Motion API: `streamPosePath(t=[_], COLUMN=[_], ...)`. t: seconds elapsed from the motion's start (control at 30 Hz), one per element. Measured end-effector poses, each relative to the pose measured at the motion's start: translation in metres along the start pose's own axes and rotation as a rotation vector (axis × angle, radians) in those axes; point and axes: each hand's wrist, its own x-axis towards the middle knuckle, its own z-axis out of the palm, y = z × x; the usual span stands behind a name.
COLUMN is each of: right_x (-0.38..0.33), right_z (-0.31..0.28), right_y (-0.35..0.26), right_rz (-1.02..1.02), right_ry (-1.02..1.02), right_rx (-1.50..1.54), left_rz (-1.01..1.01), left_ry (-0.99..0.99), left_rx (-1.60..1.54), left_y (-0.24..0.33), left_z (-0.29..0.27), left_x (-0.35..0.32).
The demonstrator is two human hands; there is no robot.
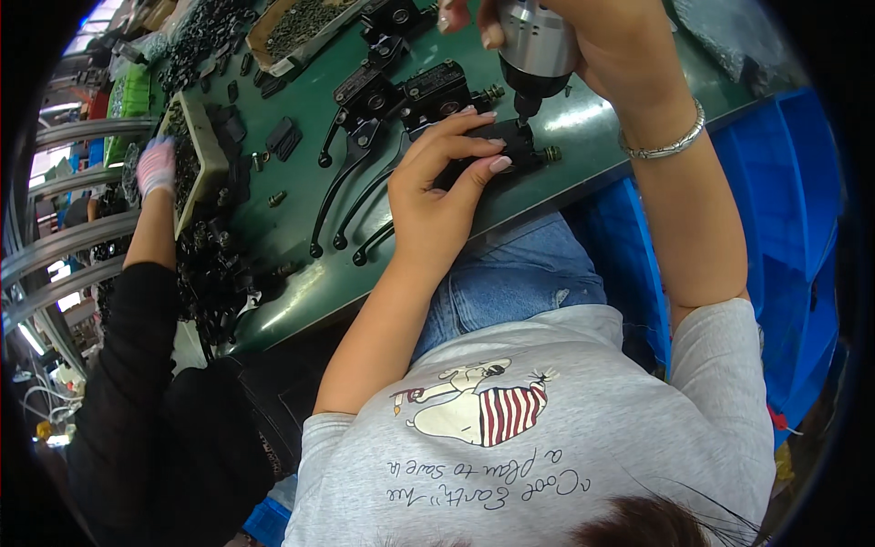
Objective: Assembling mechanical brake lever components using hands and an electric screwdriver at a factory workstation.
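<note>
Fastening, I judge: my right fingers (493, 36) grip the driver (535, 47), left fingers (460, 147) clasp the black housing (517, 141) near the table's (591, 139) front edge. Next needs steady pressure.

I see a black lever assembly (512, 144) lying on the green table (292, 219). The silver driver (538, 44) points down at it.

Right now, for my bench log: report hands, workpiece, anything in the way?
Left hand holding black part on green table. Right hand gripping silver driver, tip down at the part. Black lever assemblies close by, to its left.
</note>
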Motion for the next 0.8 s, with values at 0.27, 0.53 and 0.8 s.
streamPosePath(t=[0.27, 0.53, 0.8], right_x=[-0.007, -0.002, 0.000], right_z=[0.003, 0.004, 0.001], right_y=[-0.008, -0.022, -0.012], right_rz=[-0.092, -0.159, -0.285], right_ry=[0.102, 0.015, -0.010], right_rx=[-0.062, -0.248, -0.310], left_rz=[0.071, 0.090, 0.215], left_ry=[-0.020, 0.017, 0.004], left_rx=[0.036, -0.173, -0.029], left_y=[0.008, 0.001, 0.006], left_z=[0.002, 0.008, 0.013], left_x=[-0.005, -0.007, 0.003])
